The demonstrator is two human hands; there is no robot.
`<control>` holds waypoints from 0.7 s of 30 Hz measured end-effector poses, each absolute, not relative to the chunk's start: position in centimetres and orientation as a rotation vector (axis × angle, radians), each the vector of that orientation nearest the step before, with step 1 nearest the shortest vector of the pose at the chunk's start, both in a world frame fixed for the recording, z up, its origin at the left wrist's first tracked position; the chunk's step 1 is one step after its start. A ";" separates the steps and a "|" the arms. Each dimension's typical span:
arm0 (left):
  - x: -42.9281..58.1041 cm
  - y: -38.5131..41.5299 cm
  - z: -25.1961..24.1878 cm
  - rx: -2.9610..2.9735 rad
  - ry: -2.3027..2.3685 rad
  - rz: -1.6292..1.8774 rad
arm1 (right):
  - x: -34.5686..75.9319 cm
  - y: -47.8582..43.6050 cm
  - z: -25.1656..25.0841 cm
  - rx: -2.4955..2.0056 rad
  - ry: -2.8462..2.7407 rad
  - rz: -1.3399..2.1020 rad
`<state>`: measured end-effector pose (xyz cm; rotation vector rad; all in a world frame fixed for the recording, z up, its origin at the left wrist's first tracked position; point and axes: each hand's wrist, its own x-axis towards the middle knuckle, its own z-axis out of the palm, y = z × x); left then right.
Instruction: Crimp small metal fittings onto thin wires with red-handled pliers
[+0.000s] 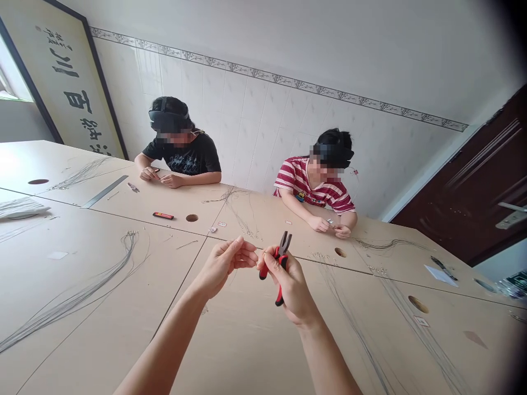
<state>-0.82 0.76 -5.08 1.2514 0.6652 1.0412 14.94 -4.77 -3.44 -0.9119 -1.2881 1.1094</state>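
Observation:
My right hand [291, 282] is closed round a pair of pliers [283, 255] with red and black handles. Their dark jaws point up and away from me, slightly parted. The thumb and forefinger of that hand also come together close to my left fingertips. My left hand [228, 262] is raised beside it with the fingers curled in and the thumb along them. Whatever lies between those fingers is too small to make out. Both hands are above the table [230, 351].
Bundles of thin grey wires [109, 274] lie on the left, with more wires [349, 312] at right. Across the table are a red and black box [163, 215], a steel ruler [105, 191] and round holes [192, 218]. Two people [187, 151] [315, 181] sit opposite, hands on the table.

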 end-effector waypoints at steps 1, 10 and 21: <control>-0.7 0.9 -5.3 1.207 0.642 1.033 | 15.0 -4.7 -3.4 -0.916 -1.286 1.106; -0.5 0.0 -4.8 1.474 0.729 0.912 | 15.2 -5.0 -2.7 -0.901 -1.305 1.157; -1.3 -1.4 -5.3 1.744 0.972 0.892 | 14.9 -4.5 -3.4 -0.938 -1.260 1.104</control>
